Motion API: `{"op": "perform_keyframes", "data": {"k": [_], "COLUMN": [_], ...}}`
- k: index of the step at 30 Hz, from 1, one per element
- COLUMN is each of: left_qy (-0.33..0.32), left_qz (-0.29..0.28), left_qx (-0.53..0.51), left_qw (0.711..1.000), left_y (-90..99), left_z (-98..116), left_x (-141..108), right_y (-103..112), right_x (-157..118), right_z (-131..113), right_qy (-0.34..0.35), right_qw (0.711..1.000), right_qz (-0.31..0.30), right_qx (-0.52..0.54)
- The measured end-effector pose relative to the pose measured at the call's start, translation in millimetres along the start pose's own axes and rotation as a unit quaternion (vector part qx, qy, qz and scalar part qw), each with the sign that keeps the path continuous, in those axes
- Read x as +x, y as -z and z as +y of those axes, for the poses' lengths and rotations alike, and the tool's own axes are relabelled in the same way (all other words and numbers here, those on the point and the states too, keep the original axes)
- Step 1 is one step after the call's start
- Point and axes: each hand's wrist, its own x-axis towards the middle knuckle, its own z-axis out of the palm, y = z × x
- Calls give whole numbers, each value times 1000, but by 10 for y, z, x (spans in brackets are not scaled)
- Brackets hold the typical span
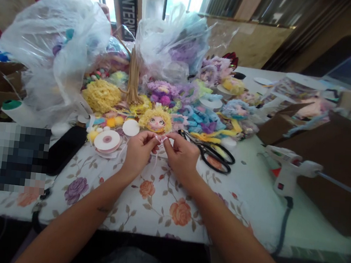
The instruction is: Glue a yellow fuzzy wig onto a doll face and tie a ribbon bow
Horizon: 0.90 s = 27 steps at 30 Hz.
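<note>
Over the flowered cloth, my left hand (141,149) and my right hand (181,154) meet with pinched fingertips on a thin pale pink ribbon (156,156). Its loose end hangs down between them; the exact fold at the fingertips is too small to make out. Just beyond the fingers is a doll head (156,122) with curly yellow hair. A ribbon spool (107,140) lies left of my left hand. Black-handled scissors (215,154) rest to the right of my right hand, partly hidden behind it.
A hot glue gun (285,169) stands at the right by a cardboard box (333,166). Yarn pieces and yellow yarn (101,96) pile up at the back, below plastic bags (68,43). A black phone (66,150) lies at left on the flowered tablecloth (106,208).
</note>
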Motion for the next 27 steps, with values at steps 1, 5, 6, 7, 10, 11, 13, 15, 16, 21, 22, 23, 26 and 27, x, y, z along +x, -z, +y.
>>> {"op": "perform_keyframes", "data": {"k": [1,5,6,7,10,11,13,15,16,21,22,23,26,27], "left_qy": [10,61,81,100,134,135,120,92,82,112,123,135,165,167], "left_qz": [-1,-9,-16,-24,-38,-33,-17,-7,-5,-11,-17,-23,-37,-40], "left_qx": [-13,-71,-88,-104,-120,-115,-103,-102,-105,-112,-123,-138,-160,-146], "left_qw": [1000,996,993,989,983,984,987,990,991,987,985,981,973,974], "left_y": [1,6,8,10,14,14,13,10,9,13,16,18,32,38], "left_z": [-3,11,17,22,34,38,50,65,71,87,91,96,100,95], "left_x": [3,3,2,1,2,2,-1,-5,-7,0,4,9,19,21], "right_y": [3,6,4,3,-3,-3,-2,-1,0,0,0,1,8,10], "right_x": [0,0,1,2,8,11,17,21,22,17,18,20,35,41], "right_z": [0,-8,-8,-7,6,11,22,30,33,40,41,40,33,30], "right_qy": [-3,-29,-39,-51,-83,-90,-97,-99,-99,-96,-100,-106,-135,-143], "right_qw": [1000,999,999,998,995,993,992,992,992,992,992,990,980,977], "right_qz": [0,-14,-18,-21,-29,-34,-41,-42,-41,-38,-39,-41,-48,-49], "right_qx": [0,12,19,28,56,62,65,64,64,65,72,84,137,151]}}
